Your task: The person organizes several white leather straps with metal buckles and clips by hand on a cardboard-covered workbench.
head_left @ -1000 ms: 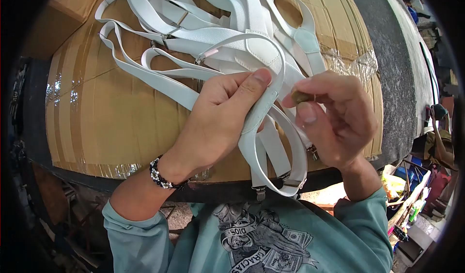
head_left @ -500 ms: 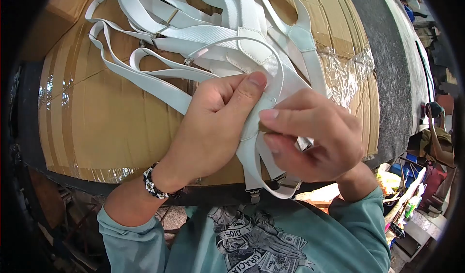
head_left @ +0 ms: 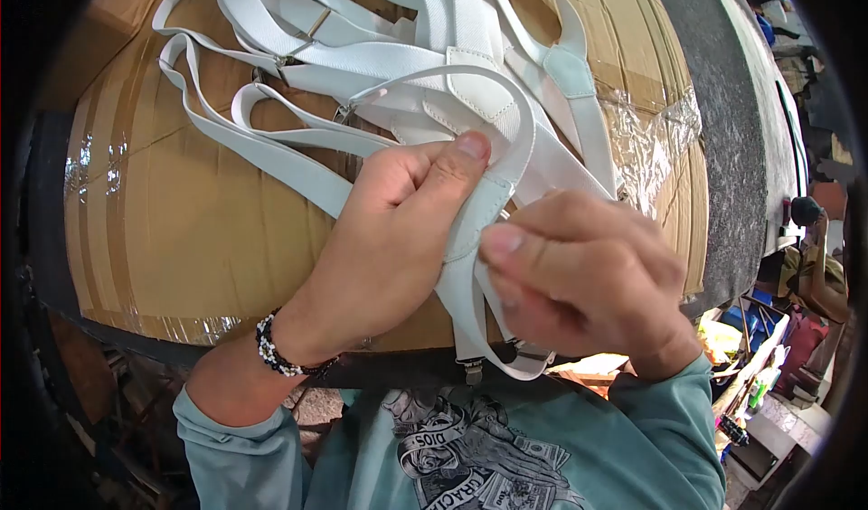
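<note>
White elastic suspenders (head_left: 518, 153) are gripped in my left hand (head_left: 389, 234), the thumb lying along the strap just above a stitched white patch (head_left: 476, 219). My right hand (head_left: 592, 279) is closed in a pinch at the right edge of that patch. Its fingertips are blurred, and what they hold is hidden. Below the hands the straps hang in a loop over the near edge, with a metal clip (head_left: 472, 372) at one end. More white suspenders (head_left: 271, 53) with metal adjusters lie in a tangled heap beyond my hands.
A taped cardboard box (head_left: 199, 230) lies under the suspenders, on a dark table (head_left: 737, 139). Another cardboard box (head_left: 117, 22) stands at the far left. On the right, a person (head_left: 814, 275) is beside bright cluttered items (head_left: 759, 347).
My right hand has turned and shifted slightly, its fingertips still by the patch. More of the patch now shows beside my left hand, which keeps its hold with little movement.
</note>
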`<action>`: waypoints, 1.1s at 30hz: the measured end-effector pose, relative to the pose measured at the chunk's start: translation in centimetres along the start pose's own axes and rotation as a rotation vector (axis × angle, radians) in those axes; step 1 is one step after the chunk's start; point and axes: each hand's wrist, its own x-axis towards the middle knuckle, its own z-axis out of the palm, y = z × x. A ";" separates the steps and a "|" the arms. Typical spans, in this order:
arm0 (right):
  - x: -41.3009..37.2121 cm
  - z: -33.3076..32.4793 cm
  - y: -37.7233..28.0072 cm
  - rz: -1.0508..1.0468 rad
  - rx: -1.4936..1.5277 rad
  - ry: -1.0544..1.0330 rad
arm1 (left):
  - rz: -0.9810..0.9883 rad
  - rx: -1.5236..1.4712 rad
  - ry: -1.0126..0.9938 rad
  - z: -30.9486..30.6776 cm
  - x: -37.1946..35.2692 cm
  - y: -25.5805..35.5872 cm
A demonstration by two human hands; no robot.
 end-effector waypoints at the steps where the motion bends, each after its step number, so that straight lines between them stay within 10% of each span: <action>1: 0.0 0.2 0.1 -0.019 0.021 -0.010 | 0.005 0.014 0.030 0.2 0.0 -0.2; 33: 0.4 -0.7 1.9 -0.030 -0.072 -0.013 | -0.057 -0.025 -0.124 -1.2 0.3 0.4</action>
